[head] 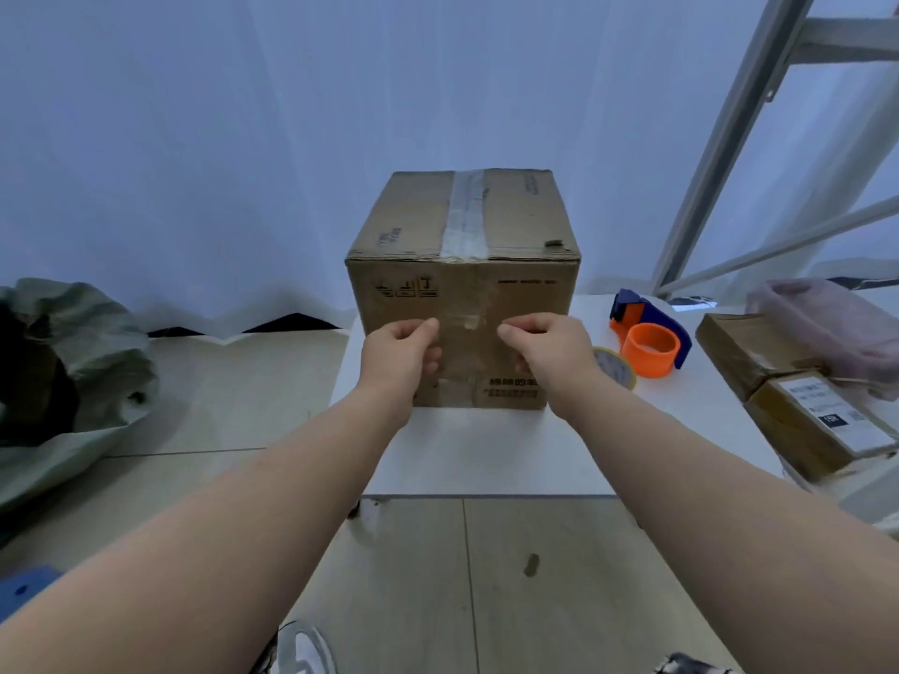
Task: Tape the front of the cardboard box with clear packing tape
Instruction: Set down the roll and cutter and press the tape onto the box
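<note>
Brown cardboard box (462,294), near face: left hand (404,352) and right hand (545,347) pinching, seemingly, ends of faint clear tape strip (468,324); keep taut, level, press centre outward

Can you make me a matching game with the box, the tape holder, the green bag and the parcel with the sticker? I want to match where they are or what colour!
1. box
2. tape holder
3. green bag
4. parcel with the sticker

A. on the floor, left side
B. orange and blue
C. middle of the table, tape strip on top
D. right edge of the table

Pairs: 1-C, 2-B, 3-A, 4-D
</note>
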`<state>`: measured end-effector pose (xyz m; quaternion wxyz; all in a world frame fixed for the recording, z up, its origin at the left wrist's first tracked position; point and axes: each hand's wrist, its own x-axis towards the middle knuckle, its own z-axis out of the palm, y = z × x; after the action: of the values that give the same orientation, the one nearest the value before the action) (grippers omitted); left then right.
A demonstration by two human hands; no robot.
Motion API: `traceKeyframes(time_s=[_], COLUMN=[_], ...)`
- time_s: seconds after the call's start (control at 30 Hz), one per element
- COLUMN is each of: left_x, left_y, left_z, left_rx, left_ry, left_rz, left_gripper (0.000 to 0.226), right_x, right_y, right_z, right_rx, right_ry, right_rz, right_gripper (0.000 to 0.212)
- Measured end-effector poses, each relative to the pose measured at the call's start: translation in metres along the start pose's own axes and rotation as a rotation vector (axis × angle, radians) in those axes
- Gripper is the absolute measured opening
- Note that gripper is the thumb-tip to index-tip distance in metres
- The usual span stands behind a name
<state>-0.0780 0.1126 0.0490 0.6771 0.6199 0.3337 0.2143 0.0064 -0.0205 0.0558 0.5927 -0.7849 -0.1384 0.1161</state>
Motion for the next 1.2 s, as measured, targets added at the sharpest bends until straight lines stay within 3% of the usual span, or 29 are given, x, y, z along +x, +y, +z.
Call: traceKeyframes(time_s=[0.13,0.3,0.57,0.7,0.83,1.2], left_x=[0.006,0.010,0.008,0.009,0.008,0.013], left_y=[0.003,0.004,0.007,0.006,0.006,0.009], left_z=[0.010,0.028,0.044,0.041,0.036,0.012], left_rx=[-0.144,-0.221,-0.245,-0.248,-0.232,0.012], left_ry=[0.027,0.087,0.182,0.133,0.050,-0.206], left_rz=[-0.131,-0.176,-0.163,-0.148,-0.118,0.018], left_gripper=[0.019,0.013,0.010,0.010,0.007,0.016], right_x=[0.005,0.010,0.012,0.015,0.030,0.034], right_y=[0.002,0.004,0.002,-0.011,-0.023,-0.029], right_z=[0.007,0.004,0.002,-0.003,0.001,0.009], right_rx=[-0.250,-0.477,-0.524,-0.762,-1.034,-0.928], right_ry=[0.139,0.188,0.210,0.242,0.068,0.170], right_rz=[-0.229,-0.538,-0.622,-0.788,-0.766,-0.690], right_gripper=[0.014,0.016,0.018,0.034,0.047,0.040])
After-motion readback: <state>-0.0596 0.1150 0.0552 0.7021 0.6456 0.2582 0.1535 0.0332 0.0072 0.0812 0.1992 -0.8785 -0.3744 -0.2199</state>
